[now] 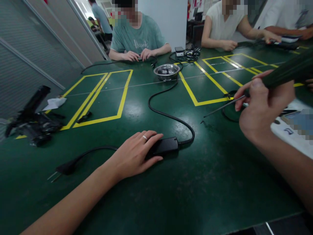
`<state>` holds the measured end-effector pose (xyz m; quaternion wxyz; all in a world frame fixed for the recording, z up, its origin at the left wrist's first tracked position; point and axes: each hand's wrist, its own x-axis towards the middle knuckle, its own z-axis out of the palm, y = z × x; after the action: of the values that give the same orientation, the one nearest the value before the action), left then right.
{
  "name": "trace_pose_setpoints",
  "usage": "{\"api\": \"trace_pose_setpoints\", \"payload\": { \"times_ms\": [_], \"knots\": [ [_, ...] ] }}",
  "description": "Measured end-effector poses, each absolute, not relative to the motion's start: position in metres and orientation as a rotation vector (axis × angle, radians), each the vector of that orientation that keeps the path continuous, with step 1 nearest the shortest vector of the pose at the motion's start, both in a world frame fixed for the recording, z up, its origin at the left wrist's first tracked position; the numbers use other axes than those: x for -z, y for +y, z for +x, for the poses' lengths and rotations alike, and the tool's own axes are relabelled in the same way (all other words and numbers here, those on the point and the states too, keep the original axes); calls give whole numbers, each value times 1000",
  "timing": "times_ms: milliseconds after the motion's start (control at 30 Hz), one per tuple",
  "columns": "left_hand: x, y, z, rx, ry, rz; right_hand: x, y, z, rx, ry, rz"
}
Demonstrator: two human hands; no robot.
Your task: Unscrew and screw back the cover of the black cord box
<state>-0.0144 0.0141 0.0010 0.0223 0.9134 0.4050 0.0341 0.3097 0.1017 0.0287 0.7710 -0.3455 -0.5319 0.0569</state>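
Note:
My left hand (pixel 137 150) lies over a black power adapter box (pixel 168 146), thumb on the near side and fingers along the top and far side, holding it against the table. From its left end a short cord leads to a two-pin plug (pixel 66 168); a longer black cord (pixel 171 116) curves away from the right end. Raised at the right, my right hand (pixel 259 101) is closed around a screwdriver (pixel 288 70) with a thick dark green handle. Its thin shaft points down-left, and a tiny dark piece (pixel 202 122), perhaps a screw, shows near the tip.
A metal bowl (pixel 166 71) with small dark parts stands mid-table. Black parts in plastic (pixel 36 127) lie at left; a small black piece (pixel 84 117) is nearby. Coiled cables (pixel 189 54) sit farther back. Several people work across the green table (pixel 190 195). White material (pixel 300 137) lies at right.

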Motion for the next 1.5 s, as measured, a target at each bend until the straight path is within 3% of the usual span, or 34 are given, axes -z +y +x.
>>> {"api": "trace_pose_setpoints", "payload": {
  "times_ms": [167,400,633,1067,1500],
  "knots": [
    [-5,19,-23,-95,1240,2816,-21,97,307,-36,-1259,-787],
    [5,16,-20,-269,1196,2767,-32,78,293,-264,-1165,-863],
    [10,17,-16,-338,1210,2679,-36,90,300,-289,-1010,-756],
    [12,19,-13,-463,1142,2423,-33,55,275,-1163,-900,-817],
    [12,19,-10,-496,1111,2394,-24,49,265,-1302,-933,-838]
  ]
}}
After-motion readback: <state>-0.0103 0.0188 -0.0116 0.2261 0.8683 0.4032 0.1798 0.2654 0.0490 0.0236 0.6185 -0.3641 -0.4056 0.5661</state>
